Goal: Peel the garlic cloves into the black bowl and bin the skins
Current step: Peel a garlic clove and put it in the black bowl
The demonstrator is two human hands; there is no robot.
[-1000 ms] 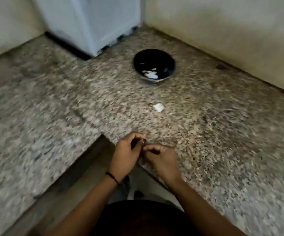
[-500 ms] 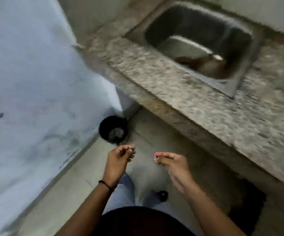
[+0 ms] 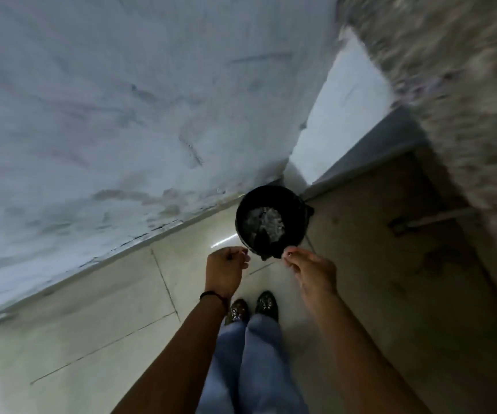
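- Since the skins belong in the bin [image 3: 298, 204], both hands appear to be held out just short of its near rim for a drop.
- Left hand [image 3: 226, 271]: fingers curled against the thumb. Right hand [image 3: 310, 273]: fingertips pinched together, nearer the rim.
- Whether either hand holds skins cannot be told; anything held is too small to see.
- Bowl and cloves: out of view.
- Bin stands on the floor [image 3: 107, 309] against the wall [image 3: 122, 115], mouth up, grey waste [image 3: 262, 225] inside.
- Clearance: open floor lies left, the blurred counter [image 3: 465, 70] bounds the right, and the shoes [image 3: 266, 303] stand apart from the bin.
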